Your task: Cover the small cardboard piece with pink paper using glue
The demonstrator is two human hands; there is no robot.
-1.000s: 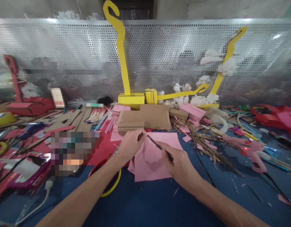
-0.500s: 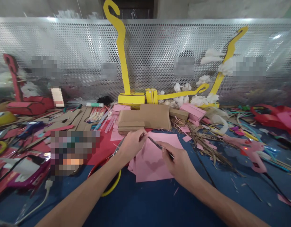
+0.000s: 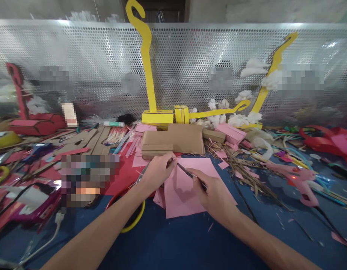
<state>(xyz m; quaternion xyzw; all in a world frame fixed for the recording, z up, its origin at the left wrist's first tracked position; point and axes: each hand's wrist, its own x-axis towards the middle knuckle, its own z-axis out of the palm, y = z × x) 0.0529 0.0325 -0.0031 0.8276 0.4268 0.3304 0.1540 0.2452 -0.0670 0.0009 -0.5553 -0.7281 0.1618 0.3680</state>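
My left hand [image 3: 161, 167] is closed in a pinch over the top left part of a pink paper sheet [image 3: 186, 195]. What sits between its fingertips is too small to make out. In my right hand [image 3: 211, 187] is a slim dark pen-like tool [image 3: 184, 170], held at a slant. Its tip points up and left, close to the left fingertips; I cannot tell whether they touch. Both hands cast a shadow on the sheet. Under my left forearm lies a red and yellow ring [image 3: 136, 222], partly hidden.
Behind the hands stands brown cardboard [image 3: 186, 138]. A yellow hooked stand [image 3: 147, 63] rises before a perforated metal panel [image 3: 179, 48]. Twigs [image 3: 252, 180] and a pink glue gun [image 3: 297, 176] with a lit red light lie right. Cardboard strips [image 3: 97, 140] and a white cable [image 3: 46, 240] lie left.
The pink sheet has shifted slightly to the right and turned a little. Both hands keep nearly the same pose, the tool still pointing at the left fingertips.
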